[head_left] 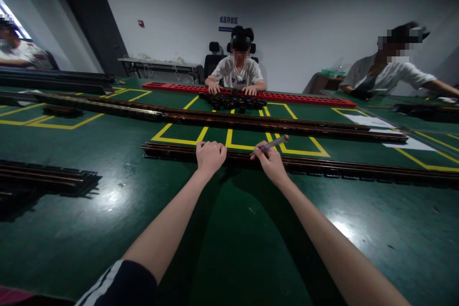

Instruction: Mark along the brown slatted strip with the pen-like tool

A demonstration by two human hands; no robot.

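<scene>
A long dark strip bundle (pixel 340 168) with coppery lines along it lies across the table in front of me. My left hand (pixel 211 157) is closed over it, fingers curled on its far edge. To the right, my right hand (pixel 270 162) grips a slim pen-like tool (pixel 274 143) with a tan upper end. The tool slants down to the left, its lower tip at the strip bundle. Whether the tip touches the bundle is hard to see.
Another long dark bundle (pixel 233 118) lies farther across the green table (pixel 244 248). Behind it are a pile of dark parts (pixel 233 100) and a red slotted rail (pixel 304 99), with a co-worker's hands there. More dark strips (pixel 43 177) lie left; white paper sheets (pixel 409 144) lie right.
</scene>
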